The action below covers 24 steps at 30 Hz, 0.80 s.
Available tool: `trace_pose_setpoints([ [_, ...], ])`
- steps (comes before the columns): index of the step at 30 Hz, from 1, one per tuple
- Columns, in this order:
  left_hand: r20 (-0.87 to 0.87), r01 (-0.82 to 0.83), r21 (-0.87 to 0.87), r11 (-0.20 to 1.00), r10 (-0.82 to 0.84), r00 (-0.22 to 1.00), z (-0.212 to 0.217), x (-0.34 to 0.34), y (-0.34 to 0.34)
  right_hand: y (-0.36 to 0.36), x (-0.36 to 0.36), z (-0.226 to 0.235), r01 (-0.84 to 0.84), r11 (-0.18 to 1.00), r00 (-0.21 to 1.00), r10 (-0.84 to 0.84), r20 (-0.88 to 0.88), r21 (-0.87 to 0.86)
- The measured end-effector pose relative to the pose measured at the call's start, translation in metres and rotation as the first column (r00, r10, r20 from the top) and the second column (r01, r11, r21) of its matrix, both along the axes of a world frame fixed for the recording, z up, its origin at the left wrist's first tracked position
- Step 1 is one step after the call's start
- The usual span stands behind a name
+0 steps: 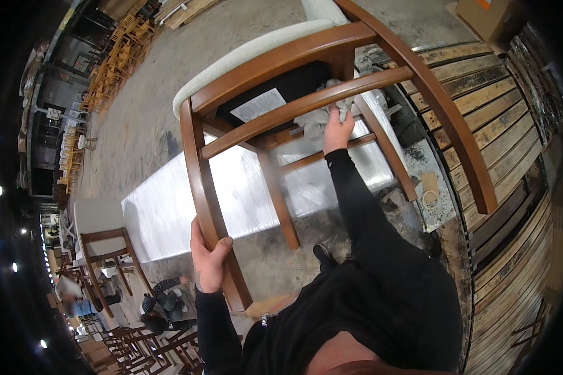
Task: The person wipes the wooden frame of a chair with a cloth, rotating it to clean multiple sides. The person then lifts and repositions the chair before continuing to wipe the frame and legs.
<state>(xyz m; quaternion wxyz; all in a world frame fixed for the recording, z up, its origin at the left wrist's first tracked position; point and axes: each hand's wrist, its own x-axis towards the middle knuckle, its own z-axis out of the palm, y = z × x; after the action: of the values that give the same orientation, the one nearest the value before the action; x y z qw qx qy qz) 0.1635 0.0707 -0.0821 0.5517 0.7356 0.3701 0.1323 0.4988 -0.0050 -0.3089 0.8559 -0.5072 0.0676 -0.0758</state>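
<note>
Tilted brown wooden chair (281, 62), left hand (209, 262) gripping a leg (197, 178), right hand (338, 133) holding grey cloth (313, 123), shiny surface (162, 206) beneath

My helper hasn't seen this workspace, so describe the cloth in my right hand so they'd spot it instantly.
Start at the tilted brown wooden chair with the pale upholstered seat. Under that seat, go right from the white rectangular label to the black-sleeved right hand. It holds the crumpled light-grey cloth, set apart by its soft, bunched folds from the smooth wooden bars around it.
</note>
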Motion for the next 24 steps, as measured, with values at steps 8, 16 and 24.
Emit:
trace_pose_setpoints([
  [8,0.030,0.041,0.054,0.998,-0.043,0.999,0.000,0.001,0.000,0.043,0.019,0.113,0.378,0.780,0.917,-0.242,0.316,-0.499],
  [16,-0.052,0.090,0.158,0.983,-0.082,0.995,0.004,0.001,0.000,0.068,-0.023,0.100,0.184,0.857,0.899,0.052,0.435,-0.482],
  [24,-0.014,0.024,0.092,0.995,-0.023,1.000,0.000,0.003,0.001,0.155,-0.115,0.072,0.117,0.675,0.629,0.517,0.580,-0.728],
])
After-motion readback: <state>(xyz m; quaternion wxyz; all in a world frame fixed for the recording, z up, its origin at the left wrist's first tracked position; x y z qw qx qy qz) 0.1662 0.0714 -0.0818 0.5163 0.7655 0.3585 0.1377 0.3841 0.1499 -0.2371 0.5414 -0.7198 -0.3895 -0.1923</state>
